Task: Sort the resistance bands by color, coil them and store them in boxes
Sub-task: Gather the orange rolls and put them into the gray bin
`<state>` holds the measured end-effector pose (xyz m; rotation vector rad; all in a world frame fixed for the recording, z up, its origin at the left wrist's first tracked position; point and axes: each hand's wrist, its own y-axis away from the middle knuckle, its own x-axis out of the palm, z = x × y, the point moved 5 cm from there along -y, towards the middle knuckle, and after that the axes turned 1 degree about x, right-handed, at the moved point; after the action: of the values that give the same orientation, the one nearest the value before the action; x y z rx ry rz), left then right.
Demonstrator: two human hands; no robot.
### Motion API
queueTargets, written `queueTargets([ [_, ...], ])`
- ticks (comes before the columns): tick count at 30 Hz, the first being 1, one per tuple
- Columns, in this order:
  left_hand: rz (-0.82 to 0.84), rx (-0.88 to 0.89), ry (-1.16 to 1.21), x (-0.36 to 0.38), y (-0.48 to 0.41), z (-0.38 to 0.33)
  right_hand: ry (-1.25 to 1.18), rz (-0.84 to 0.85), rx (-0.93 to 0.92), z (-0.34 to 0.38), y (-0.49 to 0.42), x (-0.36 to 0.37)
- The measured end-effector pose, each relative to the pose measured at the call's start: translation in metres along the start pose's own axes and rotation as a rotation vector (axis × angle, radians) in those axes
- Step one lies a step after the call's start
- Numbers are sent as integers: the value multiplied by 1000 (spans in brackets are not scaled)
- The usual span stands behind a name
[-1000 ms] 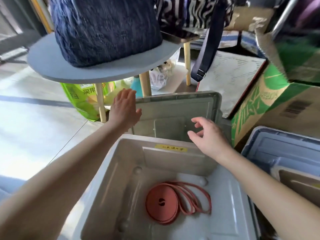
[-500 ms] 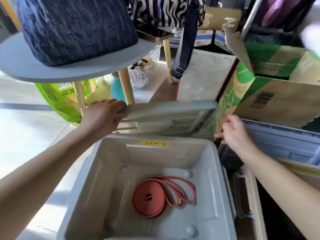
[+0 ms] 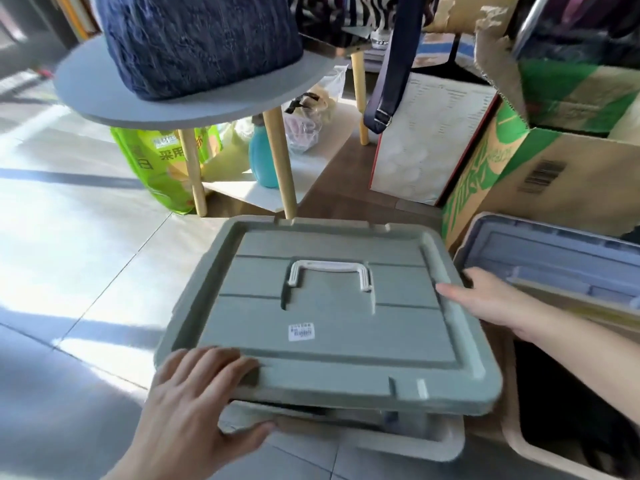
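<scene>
Two hands had moved the lid (image 3: 329, 320) over the box (image 3: 415, 441): left hand (image 3: 201, 396) pinched a corner, right hand (image 3: 485, 303) lay flat, maybe pushing. Nearly closed.

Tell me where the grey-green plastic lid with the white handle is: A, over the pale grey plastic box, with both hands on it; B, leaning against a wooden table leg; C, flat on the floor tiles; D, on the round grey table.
A: the grey-green plastic lid sits over the pale grey plastic box, the left hand grips its near corner and the right hand touches its right rim.
</scene>
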<state>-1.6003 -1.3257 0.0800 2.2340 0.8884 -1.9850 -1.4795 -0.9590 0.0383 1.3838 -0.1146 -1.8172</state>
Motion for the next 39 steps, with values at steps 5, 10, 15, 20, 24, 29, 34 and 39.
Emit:
queueTargets([
  [5,-52,-223,153,-1,6,25,393,-65,-160,7,39,16],
  [10,200,-841,169,34,1,99,446,-33,-157,-5,42,32],
  [15,171,-1039,644,49,-1,105,137,53,-70,-28,37,56],
  [20,138,-1139,812,56,-23,123,-372,57,-53,-17,18,58],
  [24,137,-1142,974,62,-58,136,-619,9,-48,5,-12,42],
  [29,312,-1258,1242,77,-67,137,-804,184,221,3,-10,58],
  [34,164,-1208,760,66,-64,157,-646,98,226,0,-6,42],
  [39,111,-943,289,60,-75,159,-15,-194,39,11,-7,7],
])
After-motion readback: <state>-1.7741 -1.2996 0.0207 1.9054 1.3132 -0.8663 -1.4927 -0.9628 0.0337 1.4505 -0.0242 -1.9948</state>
